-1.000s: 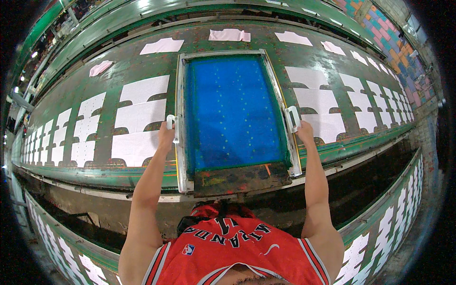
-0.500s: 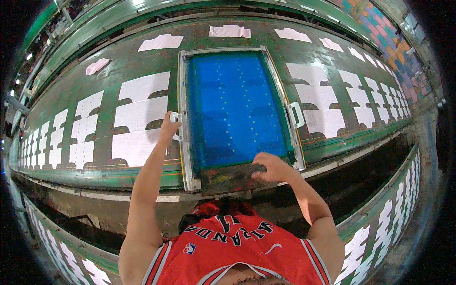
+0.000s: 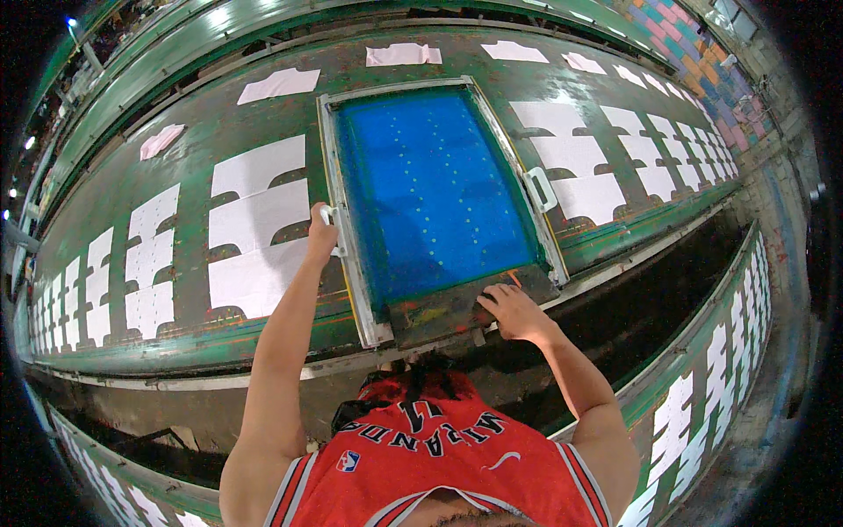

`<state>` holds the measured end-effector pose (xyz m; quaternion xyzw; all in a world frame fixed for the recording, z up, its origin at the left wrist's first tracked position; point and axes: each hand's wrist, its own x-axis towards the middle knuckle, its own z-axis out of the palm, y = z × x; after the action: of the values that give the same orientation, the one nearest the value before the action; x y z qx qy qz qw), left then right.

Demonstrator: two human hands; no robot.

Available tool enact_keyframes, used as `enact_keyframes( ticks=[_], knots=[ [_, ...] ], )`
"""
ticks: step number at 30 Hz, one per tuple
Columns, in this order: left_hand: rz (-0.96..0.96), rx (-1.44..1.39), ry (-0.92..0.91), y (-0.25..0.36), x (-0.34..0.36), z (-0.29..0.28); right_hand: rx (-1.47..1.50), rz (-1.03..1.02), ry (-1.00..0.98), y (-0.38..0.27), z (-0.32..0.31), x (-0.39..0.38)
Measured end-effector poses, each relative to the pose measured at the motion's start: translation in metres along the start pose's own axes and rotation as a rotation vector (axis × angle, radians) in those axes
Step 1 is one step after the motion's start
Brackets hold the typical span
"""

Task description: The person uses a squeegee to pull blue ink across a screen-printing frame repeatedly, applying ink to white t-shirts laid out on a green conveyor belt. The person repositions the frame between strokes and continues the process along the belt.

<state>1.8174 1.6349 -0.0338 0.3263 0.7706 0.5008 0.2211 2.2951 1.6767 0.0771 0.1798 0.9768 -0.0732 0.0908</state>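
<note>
I have the left hand [image 3: 324,235] wrapped round the white loop-shaped handle [image 3: 327,213] on the left side of a rectangular blue mesh screen [image 3: 439,184] set in a pale grey metal frame. The fingers are closed on it, the back of the hand toward me.

The right hand [image 3: 516,313] lies at the near end of the screen, palm down, its fingers bent and slightly parted over the right part of a dark, paint-stained strip [image 3: 430,318]. I cannot tell whether it grips the strip's edge or only touches it. The other white loop handle [image 3: 549,186], on the screen's right side, stands free of both hands.

I see the screen over the long green table [image 3: 198,145], its near end toward the red jersey [image 3: 395,474] of the wearer. Pale dots run in lines down the blue mesh. To its left lies a column of white cut cloth pieces [image 3: 255,220], and to its right a matching white column [image 3: 593,195], with further columns receding on either side. Pinkish-white cloth pieces [image 3: 404,54] lie along the table's far side.
</note>
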Motion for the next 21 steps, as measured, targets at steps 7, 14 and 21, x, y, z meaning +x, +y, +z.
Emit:
enact_keyframes(
  ticks=[7, 14, 21],
  knots=[
    [-0.080, 0.009, -0.005, 0.005, 0.001, -0.001, 0.092, 0.027, 0.094, 0.021, -0.011, 0.027],
    [-0.088, 0.128, 0.045, 0.003, 0.008, 0.003, 0.024, 0.061, 0.064, 0.037, -0.033, 0.064],
    [0.006, 0.163, 0.138, -0.001, -0.001, 0.008, 0.051, 0.036, 0.055, 0.040, -0.028, 0.065]
  ],
)
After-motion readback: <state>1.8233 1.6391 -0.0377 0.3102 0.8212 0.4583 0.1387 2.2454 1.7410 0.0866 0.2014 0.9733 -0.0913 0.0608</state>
